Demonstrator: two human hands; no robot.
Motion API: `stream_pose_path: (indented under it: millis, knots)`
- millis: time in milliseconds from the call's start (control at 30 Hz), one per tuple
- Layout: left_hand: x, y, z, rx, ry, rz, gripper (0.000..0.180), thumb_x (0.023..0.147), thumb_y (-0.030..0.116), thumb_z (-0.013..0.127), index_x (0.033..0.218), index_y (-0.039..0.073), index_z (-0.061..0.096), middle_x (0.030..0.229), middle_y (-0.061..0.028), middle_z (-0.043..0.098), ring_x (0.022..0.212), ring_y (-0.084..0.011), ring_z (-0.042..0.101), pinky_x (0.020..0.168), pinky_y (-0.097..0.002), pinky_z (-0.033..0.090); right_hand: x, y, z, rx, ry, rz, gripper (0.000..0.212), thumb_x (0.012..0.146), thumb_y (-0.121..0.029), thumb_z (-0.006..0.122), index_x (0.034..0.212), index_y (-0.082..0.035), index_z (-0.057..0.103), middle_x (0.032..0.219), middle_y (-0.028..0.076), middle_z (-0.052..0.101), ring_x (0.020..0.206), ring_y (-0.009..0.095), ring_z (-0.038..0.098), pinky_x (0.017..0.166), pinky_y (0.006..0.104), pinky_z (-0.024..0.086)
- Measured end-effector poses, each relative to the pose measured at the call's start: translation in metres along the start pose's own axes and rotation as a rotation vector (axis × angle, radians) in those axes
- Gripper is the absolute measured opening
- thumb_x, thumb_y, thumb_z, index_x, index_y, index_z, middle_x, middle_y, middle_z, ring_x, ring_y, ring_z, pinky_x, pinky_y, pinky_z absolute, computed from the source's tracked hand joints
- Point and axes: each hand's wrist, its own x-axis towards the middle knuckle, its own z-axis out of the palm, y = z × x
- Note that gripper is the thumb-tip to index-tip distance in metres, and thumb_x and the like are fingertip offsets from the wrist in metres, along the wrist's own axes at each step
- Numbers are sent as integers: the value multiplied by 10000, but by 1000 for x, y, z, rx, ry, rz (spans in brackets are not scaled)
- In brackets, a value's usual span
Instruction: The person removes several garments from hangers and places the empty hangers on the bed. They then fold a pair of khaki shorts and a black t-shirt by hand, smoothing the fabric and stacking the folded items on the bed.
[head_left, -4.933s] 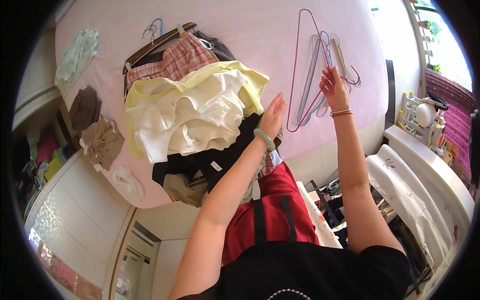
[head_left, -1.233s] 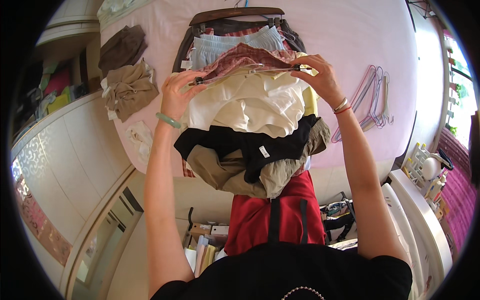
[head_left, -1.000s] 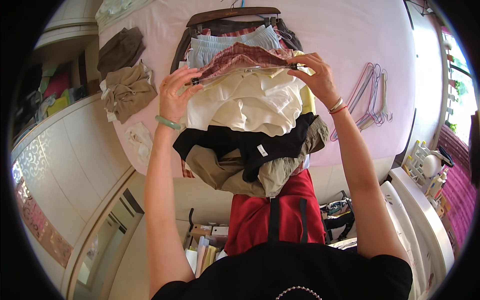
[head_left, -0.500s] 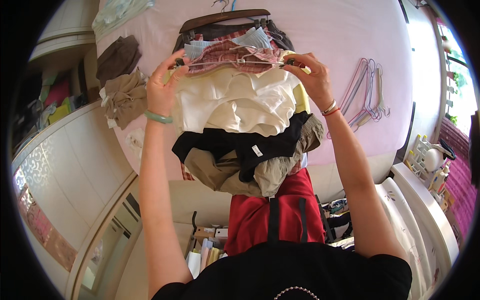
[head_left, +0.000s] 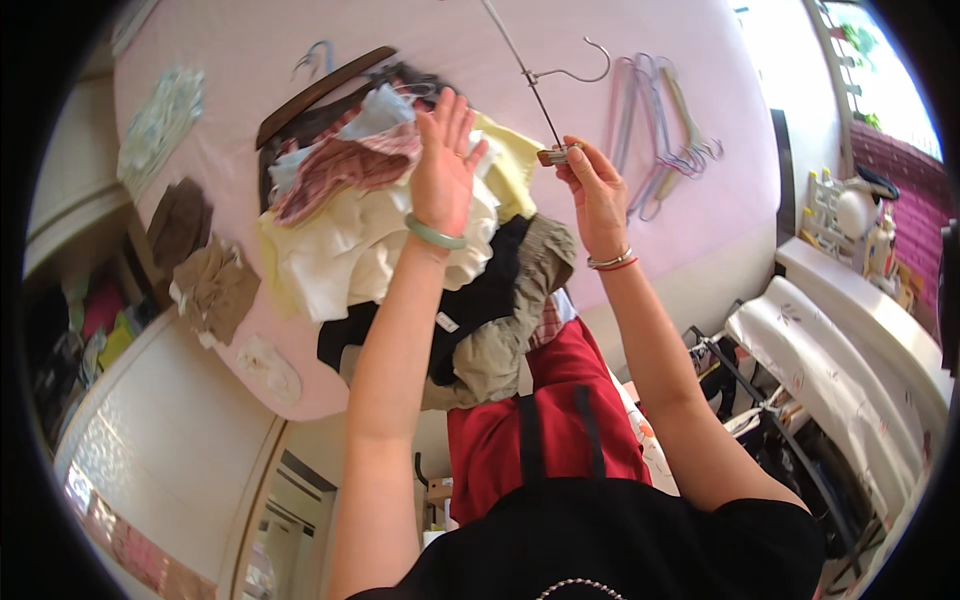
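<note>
My right hand [head_left: 592, 190] pinches one clip of a metal clip hanger [head_left: 537, 78], which is raised above the bed with its hook pointing right. No garment hangs from the part of it that shows. Left of it, my left hand [head_left: 445, 165] is open, fingers spread, over the pile of clothes. Beneath that hand lie red plaid shorts [head_left: 350, 172], a light blue garment [head_left: 383, 112] and white clothing [head_left: 330, 255]. A black garment [head_left: 490, 280] and a khaki one [head_left: 490, 355] are at the near side of the pile.
A dark wooden hanger [head_left: 325, 97] lies at the pile's far edge. Several thin hangers [head_left: 655, 130] rest on the pink bed sheet [head_left: 715, 200] to the right. Brown clothes [head_left: 218, 290] sit at the left, near a white cabinet [head_left: 165, 400].
My left hand has let go of the clip hanger and opened. My right hand has lifted the hanger away from the plaid shorts, which stay on the pile. The view has shifted right.
</note>
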Motion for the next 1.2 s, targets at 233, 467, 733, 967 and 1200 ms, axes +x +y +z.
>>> stream_pose_path:
  millis: [233, 467, 733, 967, 1200]
  knots:
    - [8, -96, 85, 72, -140, -185, 782, 983, 641, 237, 1540, 97, 168, 1606, -120, 132, 1487, -233, 100, 1181, -426, 104, -3, 6, -106, 272, 315, -20, 286, 945, -167, 639, 1167, 13, 631, 948, 53, 660, 810, 122, 608, 755, 246, 516]
    - [2, -152, 113, 196, -199, -305, 844, 960, 680, 242, 1545, 83, 125, 1617, -115, 78, 1497, -235, 29, 1187, -438, 52, 11, 41, -177, 336, 541, 53, 210, 906, -158, 693, 1039, 1, 669, 839, 43, 650, 717, 127, 611, 675, 246, 526]
    - [-5, -187, 104, 233, -185, -379, 875, 948, 698, 258, 1545, 75, 116, 1614, -133, 86, 1496, -246, 35, 1184, -446, 50, 22, 71, -197, 210, 638, 182, 214, 889, -196, 717, 985, -9, 671, 771, 22, 636, 646, 104, 602, 580, 239, 513]
    - [-1, -179, 100, 224, -179, -383, 861, 953, 688, 263, 1544, 78, 124, 1612, -133, 95, 1495, -252, 44, 1187, -439, 58, 23, 73, -205, -8, 668, 268, 301, 919, -310, 671, 993, -22, 631, 767, -1, 589, 625, 85, 570, 549, 226, 508]
    - [6, -142, 86, 179, -188, -339, 841, 963, 670, 274, 1543, 78, 129, 1611, -131, 98, 1494, -254, 45, 1187, -434, 67, 18, 72, -220, -232, 627, 264, 439, 955, -454, 550, 1020, -23, 596, 932, 59, 554, 813, 150, 565, 618, 313, 592]
